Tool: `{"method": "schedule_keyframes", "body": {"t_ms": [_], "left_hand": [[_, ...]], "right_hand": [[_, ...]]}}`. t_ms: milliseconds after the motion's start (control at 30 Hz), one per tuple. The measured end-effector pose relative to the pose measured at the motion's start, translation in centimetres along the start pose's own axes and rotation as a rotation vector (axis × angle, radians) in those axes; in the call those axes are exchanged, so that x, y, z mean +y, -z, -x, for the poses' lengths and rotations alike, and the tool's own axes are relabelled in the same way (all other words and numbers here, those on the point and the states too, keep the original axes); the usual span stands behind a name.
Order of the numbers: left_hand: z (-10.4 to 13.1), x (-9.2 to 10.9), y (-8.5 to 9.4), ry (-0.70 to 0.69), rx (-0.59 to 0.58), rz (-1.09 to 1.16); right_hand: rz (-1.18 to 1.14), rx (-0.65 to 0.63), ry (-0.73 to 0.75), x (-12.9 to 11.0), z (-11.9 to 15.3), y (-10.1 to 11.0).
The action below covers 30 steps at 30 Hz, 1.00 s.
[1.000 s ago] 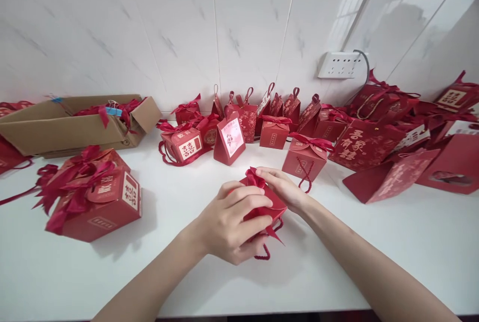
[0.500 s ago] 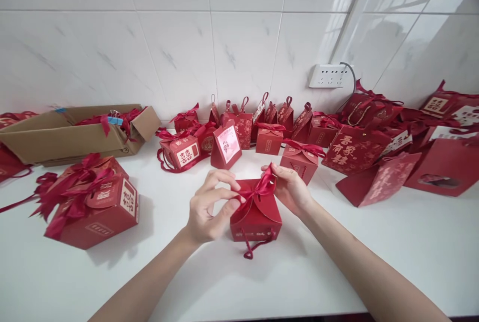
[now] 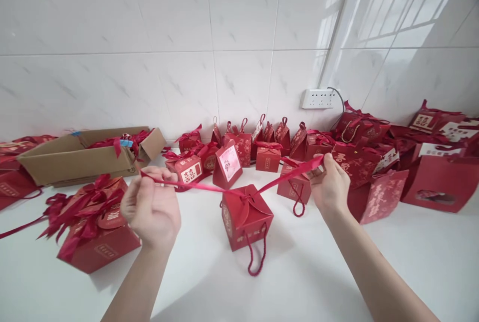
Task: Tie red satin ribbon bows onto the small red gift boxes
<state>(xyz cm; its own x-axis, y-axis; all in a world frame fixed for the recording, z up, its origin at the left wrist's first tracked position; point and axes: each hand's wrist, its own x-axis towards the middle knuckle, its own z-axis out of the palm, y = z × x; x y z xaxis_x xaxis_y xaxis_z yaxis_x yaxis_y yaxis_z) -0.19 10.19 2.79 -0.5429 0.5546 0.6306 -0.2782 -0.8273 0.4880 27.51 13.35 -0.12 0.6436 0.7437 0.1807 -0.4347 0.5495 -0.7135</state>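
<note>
A small red gift box [image 3: 249,217] stands on the white table in front of me, its top flaps folded together and a red cord handle hanging down its front. From the slot at its top a red satin ribbon [image 3: 286,175] runs out both ways, stretched taut. My left hand [image 3: 153,207] pinches one end of the ribbon, left of the box. The other end is pinched between thumb and fingers of my right hand [image 3: 331,182], out to the right. The bow is no longer there; the ribbon leaves the flaps in two straight lengths.
Left lie red boxes with ribbon bows [image 3: 101,232] and, behind them, a cardboard box [image 3: 86,162] holding red ribbons. Several small red gift boxes [image 3: 267,157] line the tiled wall. More red bags [image 3: 441,177] crowd the right, below a white power socket [image 3: 320,98].
My hands have moved apart, drawing the ribbon ends outward. The bow on the box top has come undone. The view has tilted upward a little.
</note>
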Motion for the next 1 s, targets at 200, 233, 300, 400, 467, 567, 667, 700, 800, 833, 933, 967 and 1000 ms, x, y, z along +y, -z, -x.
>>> {"method": "schedule_keyframes", "body": {"t_ms": [200, 233, 300, 400, 467, 567, 667, 700, 800, 833, 933, 967, 1000], "left_hand": [[-2.7, 0.0, -4.4, 0.229, -0.201, -0.111], [-3.0, -0.1, -5.4, 0.255, -0.272, -0.153], [-3.3, -0.2, -7.4, 0.313, -0.422, -0.245], [-3.5, 0.4, -9.6, 0.389, -0.595, -0.330], [-3.4, 0.9, -10.5, 0.409, -0.654, -0.354], [-3.2, 1.2, -10.9, 0.416, -0.652, -0.358], [-2.9, 0.9, -10.3, 0.450, -0.577, -0.316], [-2.8, 0.8, -9.8, 0.470, -0.542, -0.297], [-2.8, 0.9, -7.5, 0.537, -0.430, -0.235], [-2.8, 1.1, -6.4, 0.551, -0.393, -0.223], [-2.9, 2.0, -2.6, 0.583, -0.335, -0.296], [-2.8, 2.3, -1.3, 0.605, -0.360, -0.383], [-2.6, 2.6, -0.1, 0.633, -0.418, -0.522]], "right_hand": [[0.434, -0.424, 0.294, -4.0, 0.6, -5.6], [0.506, -0.487, 0.357, -4.8, 1.0, -6.9], [0.604, -0.625, 0.443, -6.1, 2.0, -9.5], [0.658, -0.797, 0.494, -7.2, 3.0, -12.0], [0.660, -0.843, 0.508, -7.5, 3.2, -12.6], [0.606, -0.845, 0.459, -7.4, 2.9, -12.4], [0.546, -0.827, 0.358, -7.3, 2.3, -11.3], [0.531, -0.813, 0.328, -7.3, 2.0, -10.8], [0.513, -0.733, 0.264, -7.8, 1.2, -8.6], [0.514, -0.695, 0.249, -8.1, 0.9, -7.7], [0.595, -0.603, 0.216, -9.5, -0.2, -4.2], [0.656, -0.593, 0.200, -10.1, -0.5, -2.9], [0.734, -0.604, 0.172, -10.7, -0.8, -1.5]]}}
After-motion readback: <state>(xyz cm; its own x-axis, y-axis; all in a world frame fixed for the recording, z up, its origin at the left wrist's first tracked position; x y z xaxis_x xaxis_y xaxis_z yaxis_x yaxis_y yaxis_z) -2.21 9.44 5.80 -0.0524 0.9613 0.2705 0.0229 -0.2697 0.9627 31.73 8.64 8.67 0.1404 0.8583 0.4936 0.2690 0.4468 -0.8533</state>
